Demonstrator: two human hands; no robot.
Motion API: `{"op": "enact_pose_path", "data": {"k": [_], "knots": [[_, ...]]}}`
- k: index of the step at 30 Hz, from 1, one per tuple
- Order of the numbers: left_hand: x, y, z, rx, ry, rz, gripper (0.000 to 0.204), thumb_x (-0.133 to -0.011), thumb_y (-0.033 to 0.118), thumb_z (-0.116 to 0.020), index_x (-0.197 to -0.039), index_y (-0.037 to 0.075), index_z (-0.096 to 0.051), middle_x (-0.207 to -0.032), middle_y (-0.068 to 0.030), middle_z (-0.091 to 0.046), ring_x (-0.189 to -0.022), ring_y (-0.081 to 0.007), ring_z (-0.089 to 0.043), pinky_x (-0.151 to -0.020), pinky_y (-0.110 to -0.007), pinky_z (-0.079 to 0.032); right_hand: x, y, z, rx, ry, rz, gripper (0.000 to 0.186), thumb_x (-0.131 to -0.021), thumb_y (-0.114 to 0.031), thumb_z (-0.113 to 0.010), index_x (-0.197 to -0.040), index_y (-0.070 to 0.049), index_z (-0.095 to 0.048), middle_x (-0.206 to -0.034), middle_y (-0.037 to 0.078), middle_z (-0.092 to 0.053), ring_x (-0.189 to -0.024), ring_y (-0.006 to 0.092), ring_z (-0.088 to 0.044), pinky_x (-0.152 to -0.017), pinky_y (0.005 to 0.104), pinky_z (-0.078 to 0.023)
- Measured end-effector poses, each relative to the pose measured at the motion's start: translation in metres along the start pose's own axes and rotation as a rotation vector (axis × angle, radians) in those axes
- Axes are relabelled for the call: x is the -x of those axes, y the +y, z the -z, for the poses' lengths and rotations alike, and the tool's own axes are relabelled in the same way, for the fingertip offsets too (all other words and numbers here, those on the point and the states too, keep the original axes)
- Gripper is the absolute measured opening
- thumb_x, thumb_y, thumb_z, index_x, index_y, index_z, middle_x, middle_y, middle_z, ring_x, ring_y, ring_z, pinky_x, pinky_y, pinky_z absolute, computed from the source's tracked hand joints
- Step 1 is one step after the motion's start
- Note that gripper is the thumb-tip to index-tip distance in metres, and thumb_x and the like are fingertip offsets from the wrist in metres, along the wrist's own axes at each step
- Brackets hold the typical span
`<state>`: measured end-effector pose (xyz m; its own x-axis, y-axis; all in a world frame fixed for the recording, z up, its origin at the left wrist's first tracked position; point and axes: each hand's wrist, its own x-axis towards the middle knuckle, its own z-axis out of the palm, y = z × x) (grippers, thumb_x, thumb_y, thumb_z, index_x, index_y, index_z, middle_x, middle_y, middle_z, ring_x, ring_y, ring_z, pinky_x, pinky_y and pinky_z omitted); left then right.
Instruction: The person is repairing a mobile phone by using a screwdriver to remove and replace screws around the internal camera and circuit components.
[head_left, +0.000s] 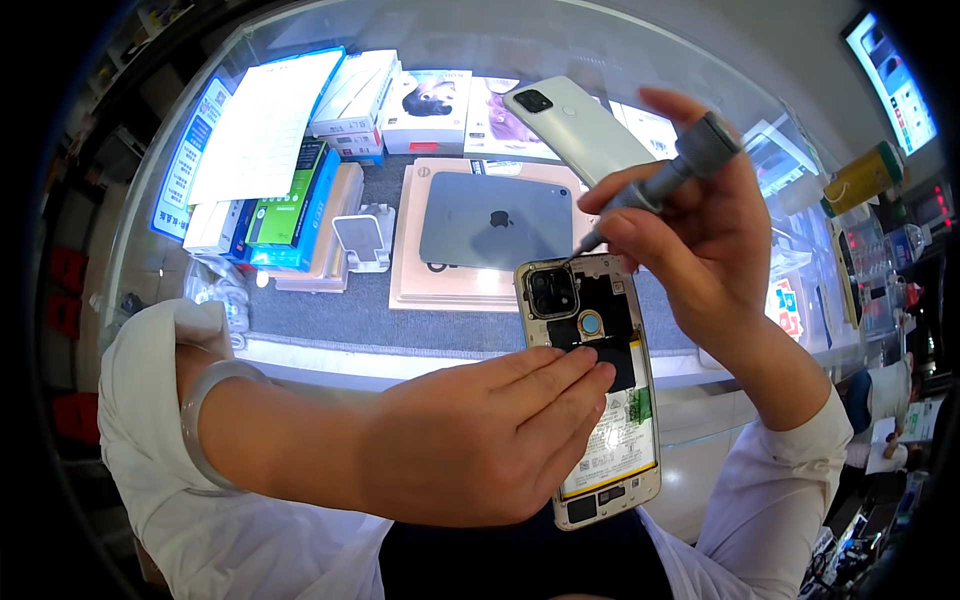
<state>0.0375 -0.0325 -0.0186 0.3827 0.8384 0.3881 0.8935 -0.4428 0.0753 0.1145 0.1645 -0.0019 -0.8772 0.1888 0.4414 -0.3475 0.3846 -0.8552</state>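
Observation:
An opened smartphone [631,440] is held over the front of the counter, its battery, camera module and frame exposed. My left hand [480,430] grips it, fingertips together on the black inner plate. My right hand [700,250] is closed on a grey screwdriver [643,195], whose tip meets the upper edge of the phone near the camera module; its index finger rises past the handle. Behind the screwdriver lies a pale phone back or phone [560,120] with a dark camera bump.
A glass display counter [300,345] holds a grey tablet [465,220] on pink boxes, a phone stand [360,240], white boxes [425,110] and a paper sheet [250,130]. A yellow-lidded container [860,180] and screen [895,80] are at right. Another person [885,400] is at far right.

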Motion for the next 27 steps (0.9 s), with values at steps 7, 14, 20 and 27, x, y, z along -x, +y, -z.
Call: {"op": "enact_pose_path", "data": {"k": [7, 14, 20, 27], "knots": [[-0.001, 0.0, -0.006, -0.061, 0.072, -0.018, 0.045, -0.068, 0.024, -0.066, -0.102, -0.006, -0.063, -0.116, -0.0217, -0.06, -0.109, -0.0313, -0.06, -0.092, -0.037, -0.051, -0.006, 0.004, -0.003, 0.212, -0.064, 0.205, 0.069, -0.086, 0.001, -0.063, -0.138, -0.01, -0.018, -0.09, 0.015, -0.066, -0.073, 0.0115, -0.064, -0.058, 0.0185, -0.05], [-0.001, -0.002, -0.001, 0.029, 0.021, -0.008, 0.059, -0.067, 0.037, -0.067, -0.106, -0.006, -0.061, -0.121, -0.0228, -0.058, -0.113, -0.0318, -0.057, -0.095, -0.038, -0.049, -0.005, 0.006, -0.001, 0.296, -0.084, 0.231, 0.07, -0.086, 0.0, -0.065, -0.138, -0.01, -0.018, -0.091, 0.015, -0.066, -0.074, 0.0115, -0.064, -0.058, 0.0181, -0.049], [-0.002, -0.002, 0.0, 0.042, 0.01, -0.005, 0.066, -0.068, 0.045, -0.066, -0.108, -0.007, -0.06, -0.122, -0.0228, -0.057, -0.114, -0.0323, -0.057, -0.095, -0.039, -0.049, -0.004, 0.007, 0.0, 0.329, -0.085, 0.275, 0.072, -0.085, 0.0, -0.066, -0.138, -0.009, -0.018, -0.091, 0.015, -0.065, -0.077, 0.0131, -0.065, -0.058, 0.0191, -0.051], [-0.002, -0.007, 0.006, 0.131, -0.011, -0.024, 0.068, -0.071, 0.049, -0.065, -0.109, -0.007, -0.059, -0.121, -0.0224, -0.057, -0.113, -0.0325, -0.057, -0.094, -0.038, -0.05, -0.005, 0.003, -0.001, 0.395, -0.077, 0.321, 0.073, -0.083, 0.002, -0.066, -0.139, -0.007, -0.019, -0.091, 0.016, -0.065, -0.082, 0.0171, -0.066, -0.062, 0.0225, -0.054]]}}
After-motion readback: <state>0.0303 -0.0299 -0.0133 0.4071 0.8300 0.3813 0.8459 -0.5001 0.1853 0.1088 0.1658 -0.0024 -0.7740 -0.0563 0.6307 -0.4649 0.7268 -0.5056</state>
